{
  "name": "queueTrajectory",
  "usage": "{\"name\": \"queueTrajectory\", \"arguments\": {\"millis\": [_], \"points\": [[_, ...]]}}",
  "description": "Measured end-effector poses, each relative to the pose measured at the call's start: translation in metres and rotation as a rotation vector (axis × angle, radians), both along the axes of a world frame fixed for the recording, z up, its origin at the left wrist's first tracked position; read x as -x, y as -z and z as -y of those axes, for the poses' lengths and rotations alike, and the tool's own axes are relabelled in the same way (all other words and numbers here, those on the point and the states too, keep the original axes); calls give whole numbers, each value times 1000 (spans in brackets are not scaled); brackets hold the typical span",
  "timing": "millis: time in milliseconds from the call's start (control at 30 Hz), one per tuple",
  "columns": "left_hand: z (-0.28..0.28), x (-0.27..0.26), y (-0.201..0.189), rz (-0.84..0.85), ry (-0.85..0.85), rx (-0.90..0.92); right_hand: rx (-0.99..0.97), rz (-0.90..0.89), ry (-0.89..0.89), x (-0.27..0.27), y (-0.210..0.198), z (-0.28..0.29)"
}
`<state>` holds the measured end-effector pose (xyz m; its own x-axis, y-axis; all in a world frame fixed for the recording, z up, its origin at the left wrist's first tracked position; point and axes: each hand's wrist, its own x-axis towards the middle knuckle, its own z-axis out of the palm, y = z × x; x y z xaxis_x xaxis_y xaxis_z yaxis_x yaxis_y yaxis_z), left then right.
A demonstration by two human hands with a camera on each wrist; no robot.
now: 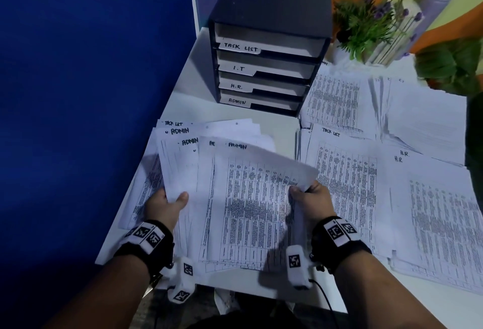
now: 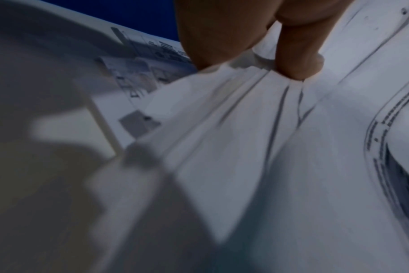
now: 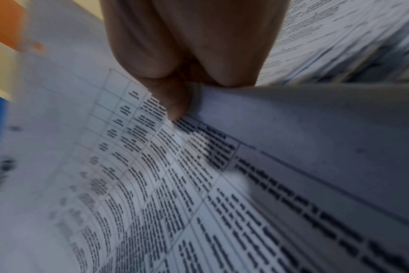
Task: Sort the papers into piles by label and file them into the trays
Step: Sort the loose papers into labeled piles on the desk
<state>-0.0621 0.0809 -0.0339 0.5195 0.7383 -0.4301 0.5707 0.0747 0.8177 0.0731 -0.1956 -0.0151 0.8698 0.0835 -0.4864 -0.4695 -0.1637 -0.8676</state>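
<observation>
1. The ADMIN papers (image 1: pixel 243 198) sit low in the middle of the head view, a fanned bundle of printed tables that I hold up over the white desk (image 1: pixel 277 130), each sheet marked ADMIN by hand at its top.
2. My left hand (image 1: pixel 167 206) grips the bundle's left edge, thumb on top; the left wrist view shows the thumb (image 2: pixel 297 55) pressed into the sheets so they crease beneath it.
3. My right hand (image 1: pixel 311 198) pinches the right edge, where the top sheet's corner curls over; in the right wrist view a fingertip (image 3: pixel 175 99) is clamped on the printed page.
4. Both wrists wear black bands with white marker blocks.
5. Under the bundle, at the left of the desk, lie more sheets, the farthest headed TASK LIST.
6. At right of centre lies the task list pile (image 1: pixel 345 172), and at the lower right the H.R. pile (image 1: pixel 439 211), the two overlapping.
7. Farther up on the right lie two more piles (image 1: pixel 337 98); I cannot read their labels.
8. In the upper middle stands the black tray rack (image 1: pixel 266 49), its four slots labelled TASK LIST, I.T, H.R. and ADMIN from top to bottom.
9. A blue partition (image 1: pixel 91 93) fills the left; green plants with purple flowers (image 1: pixel 371 17) stand at the upper right.
</observation>
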Motion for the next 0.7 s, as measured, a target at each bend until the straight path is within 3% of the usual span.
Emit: {"name": "queueTrajectory", "arguments": {"millis": [167, 333, 533, 700], "points": [[-1, -1, 1, 3, 12, 10, 62, 14, -236, -8, -5, 3], [5, -5, -2, 28, 24, 5, -36, -24, -29, 0, -5, -7], [13, -8, -7, 26, 28, -37, 6, 70, -100, 1, -2, -11], [12, -8, -8, -3, 30, -101, -88, 13, -9, 5, -5, -9]]}}
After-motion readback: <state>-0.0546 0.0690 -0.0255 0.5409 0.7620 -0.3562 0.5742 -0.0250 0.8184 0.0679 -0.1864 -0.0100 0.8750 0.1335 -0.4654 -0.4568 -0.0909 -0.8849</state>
